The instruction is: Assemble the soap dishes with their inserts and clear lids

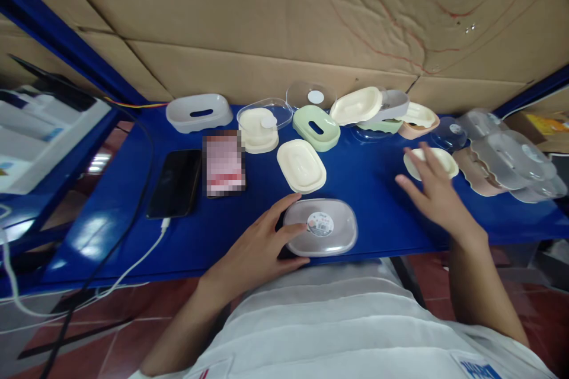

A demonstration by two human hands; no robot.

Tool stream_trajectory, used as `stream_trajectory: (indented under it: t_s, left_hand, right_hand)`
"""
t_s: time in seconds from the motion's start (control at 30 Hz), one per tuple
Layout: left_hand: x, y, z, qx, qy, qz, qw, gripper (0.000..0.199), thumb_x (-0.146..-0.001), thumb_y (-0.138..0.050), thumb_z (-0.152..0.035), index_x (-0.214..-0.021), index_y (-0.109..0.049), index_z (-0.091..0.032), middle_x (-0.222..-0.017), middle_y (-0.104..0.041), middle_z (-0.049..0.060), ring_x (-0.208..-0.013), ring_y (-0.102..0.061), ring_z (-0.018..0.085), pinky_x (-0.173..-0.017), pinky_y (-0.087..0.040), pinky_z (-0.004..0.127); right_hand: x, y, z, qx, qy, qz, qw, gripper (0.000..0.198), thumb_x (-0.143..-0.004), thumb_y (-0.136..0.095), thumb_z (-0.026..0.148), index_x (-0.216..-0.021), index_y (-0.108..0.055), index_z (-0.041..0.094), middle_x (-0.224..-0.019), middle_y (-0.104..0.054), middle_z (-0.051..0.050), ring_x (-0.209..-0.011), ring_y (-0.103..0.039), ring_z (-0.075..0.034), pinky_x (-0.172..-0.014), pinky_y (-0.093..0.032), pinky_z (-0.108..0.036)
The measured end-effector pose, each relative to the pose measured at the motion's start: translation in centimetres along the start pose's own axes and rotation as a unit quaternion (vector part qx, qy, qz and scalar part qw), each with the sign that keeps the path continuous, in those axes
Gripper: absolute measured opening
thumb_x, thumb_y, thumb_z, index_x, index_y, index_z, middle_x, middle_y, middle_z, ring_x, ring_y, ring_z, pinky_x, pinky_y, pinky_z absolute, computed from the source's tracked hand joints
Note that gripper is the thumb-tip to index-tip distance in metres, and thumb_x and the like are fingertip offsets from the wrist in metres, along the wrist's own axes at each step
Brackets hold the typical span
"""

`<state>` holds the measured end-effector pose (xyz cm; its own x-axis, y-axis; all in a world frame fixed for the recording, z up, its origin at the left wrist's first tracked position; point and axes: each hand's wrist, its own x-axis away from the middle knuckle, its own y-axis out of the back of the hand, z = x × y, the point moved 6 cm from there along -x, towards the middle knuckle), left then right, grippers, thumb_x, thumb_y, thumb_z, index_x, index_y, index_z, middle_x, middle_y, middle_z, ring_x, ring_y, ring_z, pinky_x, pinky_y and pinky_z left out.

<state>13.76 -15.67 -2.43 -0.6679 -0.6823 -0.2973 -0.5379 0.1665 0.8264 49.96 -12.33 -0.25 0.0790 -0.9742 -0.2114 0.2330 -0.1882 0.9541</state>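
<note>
Near the table's front edge lies a closed oval soap box (pixel 342 231) with a clear lid and a round white label. My left hand (pixel 262 243) is at its left end, fingers spread, one fingertip reaching over the label and the others along the near and far sides. My right hand (pixel 438 195) hovers over or touches a cream oval soap dish insert (pixel 447 161); its fingers are apart and nothing is in them. Another cream insert (pixel 302 166) lies just behind the soap box, and behind that is a green soap dish base (pixel 326 136) with a slot.
Along the cardboard wall stand a grey base (pixel 198 113), clear lids (pixel 284 109), and stacked cream and orange parts (pixel 418 124). More lidded boxes (pixel 511 160) crowd the right end. To the left lie a phone (pixel 175 183) on a white cable and a pixelated rectangular item (pixel 223 163).
</note>
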Motion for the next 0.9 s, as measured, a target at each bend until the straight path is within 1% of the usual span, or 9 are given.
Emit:
stream_trajectory:
  t_s: [0.07,0.13,0.27,0.33,0.47,0.6,0.73,0.83,0.9]
  left_hand:
    - [0.0,-0.3,0.1,0.003,0.019,0.034,0.999,0.055,-0.087,-0.092,-0.035,-0.132,-0.063,-0.023,-0.17,-0.04,0.016,-0.149,-0.055,0.036,-0.119,-0.057,0.053]
    - [0.1,-0.4,0.2,0.011,0.021,0.046,0.999,0.054,-0.087,-0.091,-0.032,-0.133,-0.063,-0.024,-0.169,-0.042,0.014,-0.148,-0.058,0.035,-0.117,-0.059,0.05]
    - [0.3,0.0,-0.1,0.029,-0.013,0.003,0.999,0.055,-0.089,-0.089,-0.03,-0.136,-0.06,-0.024,-0.169,-0.043,0.016,-0.148,-0.057,0.034,-0.112,-0.063,0.048]
    - [0.5,0.4,-0.1,0.046,-0.029,-0.03,0.998,0.054,-0.09,-0.088,-0.031,-0.135,-0.058,-0.023,-0.168,-0.044,0.018,-0.149,-0.056,0.034,-0.111,-0.063,0.049]
    - [0.6,0.7,-0.2,0.062,-0.041,-0.056,0.996,0.054,-0.09,-0.087,-0.03,-0.135,-0.058,-0.024,-0.167,-0.045,0.02,-0.15,-0.056,0.035,-0.112,-0.063,0.051]
    - [0.5,0.6,-0.3,0.081,-0.044,-0.038,0.995,0.07,-0.089,-0.089,-0.033,-0.148,-0.052,-0.028,-0.17,-0.043,0.019,-0.152,-0.054,0.036,-0.112,-0.062,0.052]
    - [0.3,0.6,0.0,0.111,-0.032,-0.047,0.992,0.098,-0.089,-0.09,-0.035,-0.167,-0.031,-0.036,-0.181,-0.019,0.021,-0.156,-0.049,0.037,-0.116,-0.058,0.058]
    - [0.2,0.6,0.0,0.101,-0.03,-0.054,0.993,0.094,-0.096,-0.082,-0.032,-0.17,-0.024,-0.037,-0.181,-0.018,0.021,-0.158,-0.047,0.036,-0.117,-0.057,0.06]
    - [0.1,0.4,0.0,0.078,-0.028,-0.041,0.996,0.081,-0.102,-0.075,-0.031,-0.168,-0.029,-0.033,-0.178,-0.026,0.021,-0.157,-0.048,0.035,-0.117,-0.058,0.058]
  right_hand:
    - [0.1,-0.2,-3.4,0.1,-0.124,-0.015,0.987,0.069,-0.111,-0.043,0.059,-0.169,-0.04,0.022,-0.178,-0.027,-0.024,-0.159,-0.036,-0.052,-0.123,-0.035,-0.078]
    - [0.5,-1.3,-4.0,0.125,-0.136,0.021,0.983,0.068,-0.11,-0.042,0.061,-0.167,-0.044,0.022,-0.174,-0.035,-0.026,-0.153,-0.045,-0.055,-0.113,-0.045,-0.08]
    - [1.9,-0.8,0.6,0.0,-0.017,-0.023,1.0,0.06,-0.111,-0.047,0.055,-0.163,-0.049,0.027,-0.16,-0.059,-0.019,-0.145,-0.059,-0.044,-0.114,-0.051,-0.071]
    - [2.8,0.8,3.9,-0.086,0.06,-0.054,0.993,0.065,-0.11,-0.05,0.056,-0.169,-0.04,0.029,-0.162,-0.057,-0.017,-0.15,-0.055,-0.04,-0.12,-0.047,-0.067]
    - [4.8,1.5,11.3,-0.169,0.308,0.042,0.935,0.088,-0.1,-0.068,0.062,-0.174,-0.029,0.033,-0.181,-0.025,-0.015,-0.165,-0.031,-0.039,-0.127,-0.044,-0.06]
    - [5.1,0.1,14.0,-0.17,0.389,0.066,0.903,0.068,-0.101,-0.075,0.034,-0.163,-0.049,0.025,-0.172,-0.041,-0.016,-0.166,-0.031,-0.034,-0.127,-0.046,-0.055]
    - [4.7,1.6,11.2,-0.173,0.346,-0.011,0.922,0.071,-0.094,-0.083,0.033,-0.159,-0.054,0.028,-0.167,-0.049,-0.014,-0.157,-0.046,-0.035,-0.126,-0.048,-0.057]
    - [4.6,4.2,5.1,-0.087,0.173,-0.155,0.969,0.079,-0.089,-0.088,0.035,-0.16,-0.054,0.036,-0.164,-0.055,-0.012,-0.148,-0.058,-0.036,-0.127,-0.047,-0.056]
    - [5.3,5.0,0.6,-0.013,0.061,-0.235,0.97,0.075,-0.088,-0.089,0.042,-0.157,-0.059,0.036,-0.16,-0.06,-0.013,-0.145,-0.061,-0.036,-0.126,-0.048,-0.053]
